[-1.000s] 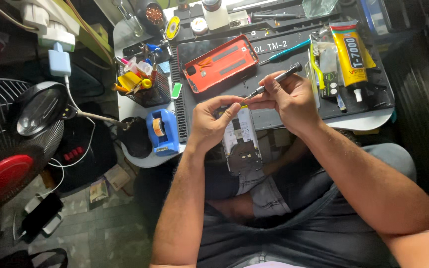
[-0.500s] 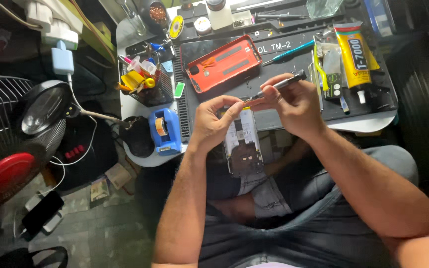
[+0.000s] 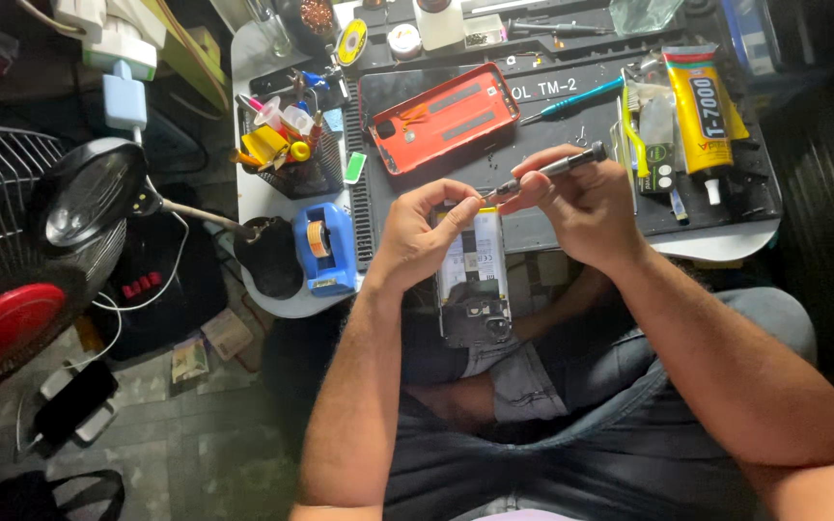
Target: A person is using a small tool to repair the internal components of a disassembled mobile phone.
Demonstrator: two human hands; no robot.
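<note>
Phone [image 3: 472, 275]: back cover off, board, shields and black-and-white labels exposed; held lengthwise at the near table edge, top end toward the table, camera end overhanging the lap; left hand [image 3: 417, 236] grips its upper left edge. Screwdriver [image 3: 547, 174]: slim, dark grey metal, knurled; nearly level, tip at the phone's top edge; pinched in right hand [image 3: 581, 207].

A yellow glue tube [image 3: 704, 106] with a black label lies on the mat's [image 3: 571, 135] right side.
</note>
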